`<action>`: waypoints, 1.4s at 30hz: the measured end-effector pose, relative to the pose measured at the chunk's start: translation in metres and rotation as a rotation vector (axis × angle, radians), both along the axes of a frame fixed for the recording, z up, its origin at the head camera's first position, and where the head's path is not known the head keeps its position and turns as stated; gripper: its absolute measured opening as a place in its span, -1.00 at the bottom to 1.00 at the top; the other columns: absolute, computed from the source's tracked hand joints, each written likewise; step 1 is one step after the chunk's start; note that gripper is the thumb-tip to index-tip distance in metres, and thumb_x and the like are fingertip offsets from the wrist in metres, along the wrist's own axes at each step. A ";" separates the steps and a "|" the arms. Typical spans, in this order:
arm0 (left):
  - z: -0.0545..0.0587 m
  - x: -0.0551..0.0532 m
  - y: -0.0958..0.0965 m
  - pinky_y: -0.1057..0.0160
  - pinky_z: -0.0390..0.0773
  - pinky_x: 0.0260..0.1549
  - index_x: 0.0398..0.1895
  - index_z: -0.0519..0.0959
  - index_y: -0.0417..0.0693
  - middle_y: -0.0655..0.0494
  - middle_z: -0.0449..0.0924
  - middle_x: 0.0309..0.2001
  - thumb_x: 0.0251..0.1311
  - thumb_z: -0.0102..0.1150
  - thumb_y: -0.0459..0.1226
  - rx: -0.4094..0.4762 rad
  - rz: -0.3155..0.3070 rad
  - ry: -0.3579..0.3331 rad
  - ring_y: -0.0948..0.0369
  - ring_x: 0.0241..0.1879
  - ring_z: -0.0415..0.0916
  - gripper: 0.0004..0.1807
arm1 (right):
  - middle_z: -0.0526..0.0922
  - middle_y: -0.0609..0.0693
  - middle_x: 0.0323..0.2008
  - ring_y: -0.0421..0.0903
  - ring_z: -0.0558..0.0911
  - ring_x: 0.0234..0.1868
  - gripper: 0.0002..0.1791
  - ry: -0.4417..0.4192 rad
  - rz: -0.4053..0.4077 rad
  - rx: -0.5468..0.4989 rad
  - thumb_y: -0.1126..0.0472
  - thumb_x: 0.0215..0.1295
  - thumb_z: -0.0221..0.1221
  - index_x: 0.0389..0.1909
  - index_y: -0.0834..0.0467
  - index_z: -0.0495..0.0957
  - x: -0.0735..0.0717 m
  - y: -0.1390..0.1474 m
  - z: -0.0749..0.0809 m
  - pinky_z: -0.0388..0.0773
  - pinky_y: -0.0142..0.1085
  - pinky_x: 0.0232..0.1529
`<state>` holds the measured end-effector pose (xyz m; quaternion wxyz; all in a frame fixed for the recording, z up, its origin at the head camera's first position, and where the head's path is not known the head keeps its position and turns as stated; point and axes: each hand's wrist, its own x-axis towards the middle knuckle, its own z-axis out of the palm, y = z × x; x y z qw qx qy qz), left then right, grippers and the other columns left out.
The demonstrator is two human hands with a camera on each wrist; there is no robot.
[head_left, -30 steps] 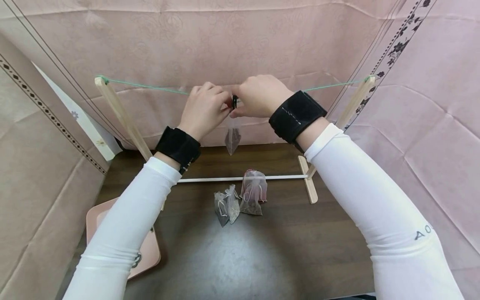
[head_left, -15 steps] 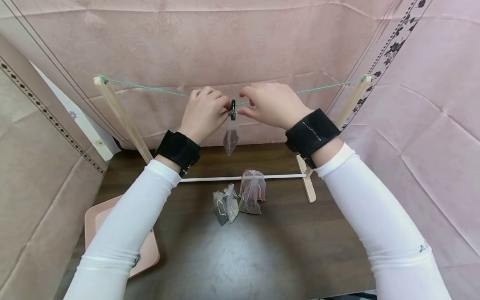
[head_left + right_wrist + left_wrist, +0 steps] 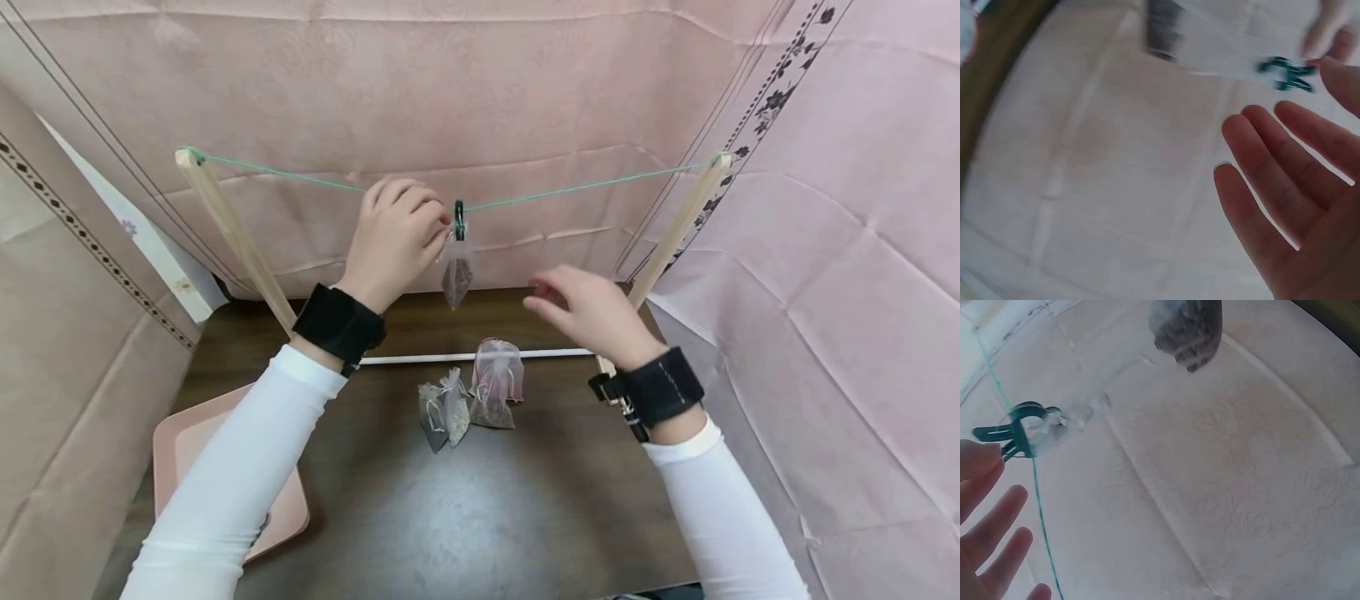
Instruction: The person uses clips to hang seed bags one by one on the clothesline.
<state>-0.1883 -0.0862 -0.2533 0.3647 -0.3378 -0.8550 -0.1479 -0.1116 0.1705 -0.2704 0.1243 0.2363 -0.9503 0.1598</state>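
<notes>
A green clothes peg [image 3: 459,221] sits on the green string [image 3: 570,190], with a sheer drawstring pouch [image 3: 457,279] of dark grains hanging below it. My left hand [image 3: 396,242] is just left of the peg. In the left wrist view, its thumb and index fingertip pinch the end of one handle of the peg [image 3: 1019,430], the other fingers spread loosely. My right hand [image 3: 592,315] is lower and to the right, apart from the peg, holding nothing. Its fingers [image 3: 1285,169] are relaxed in the right wrist view.
Wooden posts [image 3: 238,237] carry the string at either side, joined low down by a white rod [image 3: 420,359]. Several filled sheer pouches [image 3: 495,387] lie on the dark table [image 3: 450,517] near the rod. A pink tray [image 3: 292,508] sits under my left forearm. Pink cloth [image 3: 480,83] hangs behind.
My right hand has come away from the peg and moved down and to the right. The peg and pouch stay hanging on the string, my left hand still beside them.
</notes>
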 end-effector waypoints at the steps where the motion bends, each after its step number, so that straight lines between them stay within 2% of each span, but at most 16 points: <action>1: -0.002 0.003 -0.002 0.07 0.04 0.16 -0.34 0.59 -0.02 0.11 0.53 -0.18 0.14 0.07 -0.21 0.009 -0.006 0.000 0.09 0.02 0.30 -0.87 | 0.54 -0.15 -0.24 -0.24 0.51 -0.25 -0.57 -0.016 -0.017 -0.014 -0.15 0.21 0.02 -0.05 0.04 0.49 0.002 0.003 -0.011 0.43 -0.26 -0.20; 4: -0.009 0.014 -0.006 0.06 0.05 0.14 -0.29 0.57 -0.02 0.11 0.51 -0.15 0.12 0.11 -0.19 0.048 -0.025 -0.013 0.09 0.03 0.29 -0.85 | 0.54 -0.14 -0.20 -0.21 0.52 -0.20 -0.59 -0.055 -0.063 -0.056 -0.14 0.22 0.03 -0.04 0.03 0.49 0.008 0.010 -0.042 0.43 -0.23 -0.18; 7: -0.017 0.025 -0.011 0.05 0.08 0.11 -0.28 0.57 -0.02 0.11 0.51 -0.13 0.09 0.14 -0.19 0.114 -0.043 -0.031 0.10 0.04 0.28 -0.84 | 0.53 -0.14 -0.19 -0.19 0.52 -0.21 -0.62 -0.075 -0.093 -0.103 -0.08 0.22 0.05 -0.04 0.04 0.49 0.013 0.013 -0.066 0.42 -0.24 -0.19; 12: -0.036 0.047 -0.024 0.04 0.11 0.08 -0.27 0.59 -0.04 0.10 0.52 -0.13 0.08 0.13 -0.19 0.217 -0.057 -0.045 0.10 0.04 0.30 -0.82 | 0.54 -0.14 -0.23 -0.20 0.55 -0.25 -0.69 -0.004 -0.107 -0.164 0.03 0.21 0.11 -0.08 0.07 0.51 0.024 0.008 -0.096 0.48 -0.29 -0.29; 17: -0.067 0.069 -0.042 0.02 0.14 0.04 -0.24 0.59 -0.05 0.11 0.53 -0.12 0.06 0.16 -0.20 0.296 -0.022 -0.080 0.08 0.05 0.31 -0.79 | 0.53 -0.11 -0.23 -0.16 0.55 -0.29 -0.70 0.054 -0.133 -0.178 0.07 0.18 0.14 -0.09 0.08 0.52 0.037 -0.001 -0.123 0.47 -0.24 -0.35; 22: -0.110 0.093 -0.069 0.04 0.15 0.01 -0.17 0.58 -0.03 0.11 0.51 -0.07 0.07 0.15 -0.19 0.392 0.092 -0.180 0.08 0.07 0.29 -0.75 | 0.52 -0.14 -0.25 -0.21 0.53 -0.26 -0.69 0.032 -0.192 -0.231 0.07 0.17 0.16 -0.09 0.09 0.53 0.049 -0.008 -0.154 0.45 -0.23 -0.29; 27: -0.159 0.110 -0.104 0.04 0.18 -0.06 -0.14 0.56 -0.07 0.03 0.51 -0.09 0.08 0.16 -0.21 0.470 0.262 -0.305 0.02 -0.02 0.31 -0.73 | 0.52 -0.15 -0.25 -0.20 0.54 -0.23 -0.71 -0.029 -0.202 -0.294 0.07 0.18 0.14 -0.11 0.09 0.54 0.058 -0.018 -0.178 0.46 -0.25 -0.26; 31: -0.191 0.121 -0.128 -0.02 0.16 -0.13 -0.14 0.54 -0.12 -0.07 0.50 -0.18 0.09 0.16 -0.24 0.508 0.409 -0.407 -0.04 -0.15 0.29 -0.74 | 0.52 -0.17 -0.24 -0.24 0.53 -0.22 -0.71 -0.083 -0.236 -0.335 0.04 0.20 0.13 -0.09 0.05 0.54 0.064 -0.021 -0.189 0.46 -0.26 -0.25; 35: -0.211 0.132 -0.146 -0.09 0.13 -0.10 -0.12 0.52 -0.14 -0.11 0.50 -0.13 0.12 0.13 -0.24 0.514 0.491 -0.493 -0.08 -0.09 0.27 -0.73 | 0.50 -0.20 -0.23 -0.29 0.50 -0.22 -0.70 -0.131 -0.280 -0.355 0.03 0.21 0.11 -0.06 0.03 0.53 0.067 -0.019 -0.199 0.45 -0.29 -0.26; 38: -0.219 0.137 -0.154 -0.14 0.10 -0.04 -0.09 0.51 -0.12 -0.12 0.48 -0.06 0.15 0.10 -0.21 0.513 0.524 -0.547 -0.11 0.01 0.24 -0.72 | 0.50 -0.19 -0.24 -0.28 0.49 -0.22 -0.70 -0.145 -0.298 -0.371 0.05 0.21 0.12 -0.06 0.05 0.53 0.068 -0.018 -0.206 0.45 -0.29 -0.27; 42: -0.228 0.143 -0.167 -0.17 0.07 -0.03 -0.04 0.50 -0.10 -0.14 0.45 -0.02 0.18 0.05 -0.17 0.524 0.591 -0.630 -0.13 0.04 0.22 -0.68 | 0.52 -0.18 -0.25 -0.26 0.51 -0.23 -0.71 -0.157 -0.319 -0.387 0.05 0.21 0.11 -0.08 0.06 0.53 0.071 -0.016 -0.216 0.46 -0.26 -0.27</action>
